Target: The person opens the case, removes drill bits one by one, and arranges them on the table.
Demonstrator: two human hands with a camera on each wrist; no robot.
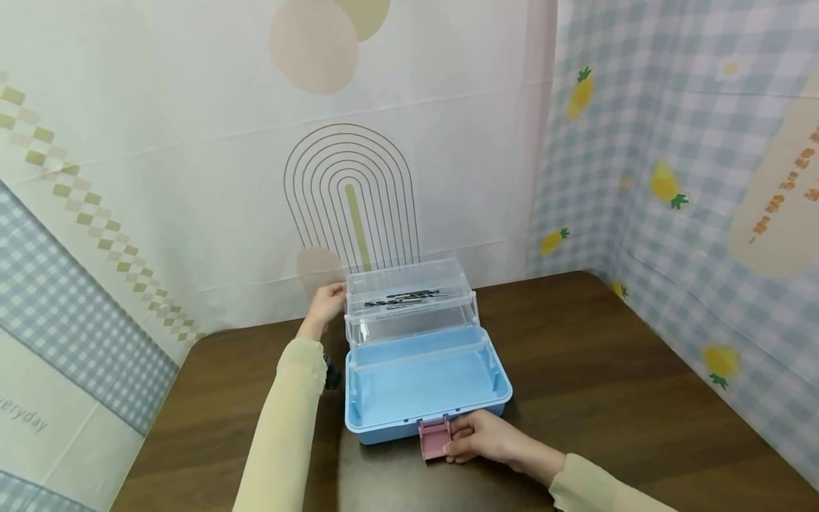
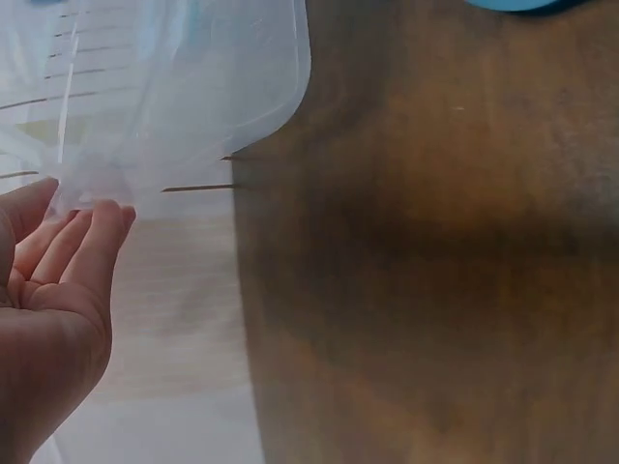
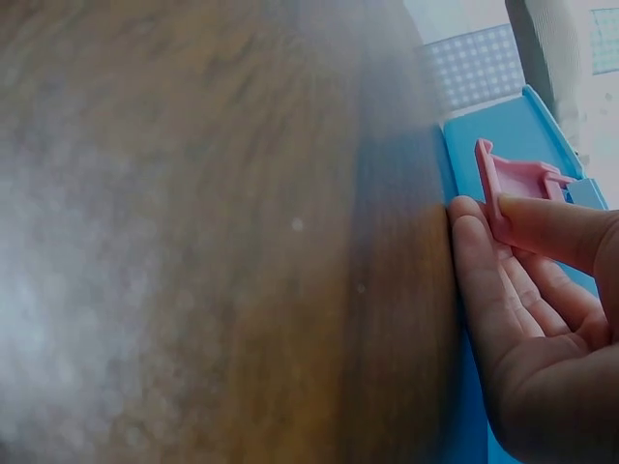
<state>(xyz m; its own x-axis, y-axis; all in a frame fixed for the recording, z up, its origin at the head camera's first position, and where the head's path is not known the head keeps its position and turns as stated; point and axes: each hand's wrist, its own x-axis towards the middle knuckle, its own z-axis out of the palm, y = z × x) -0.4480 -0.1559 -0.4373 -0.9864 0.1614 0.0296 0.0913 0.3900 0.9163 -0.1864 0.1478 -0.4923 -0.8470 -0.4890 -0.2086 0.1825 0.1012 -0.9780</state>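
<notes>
A blue storage box (image 1: 422, 387) stands on the table with its clear upper part raised. My left hand (image 1: 327, 302) is at the far left corner of the clear plastic lid (image 1: 409, 276). In the left wrist view, its thumb and fingers pinch the lid's edge. At the box's front, my right hand (image 1: 483, 437) pinches a pink latch (image 1: 435, 439) that hangs out from the rim. The right wrist view shows the thumb against the inside of the latch and fingers behind it. Several slim dark pieces (image 1: 403, 299), shaped like drill bits, show through the clear plastic.
The brown wooden table (image 1: 614, 370) meets a white patterned cloth (image 1: 224, 142) at its back edge. A checked cloth with pineapples (image 1: 691, 142) hangs along the right. A small dark object (image 1: 331, 374) sits left of the box, partly covered by the left sleeve.
</notes>
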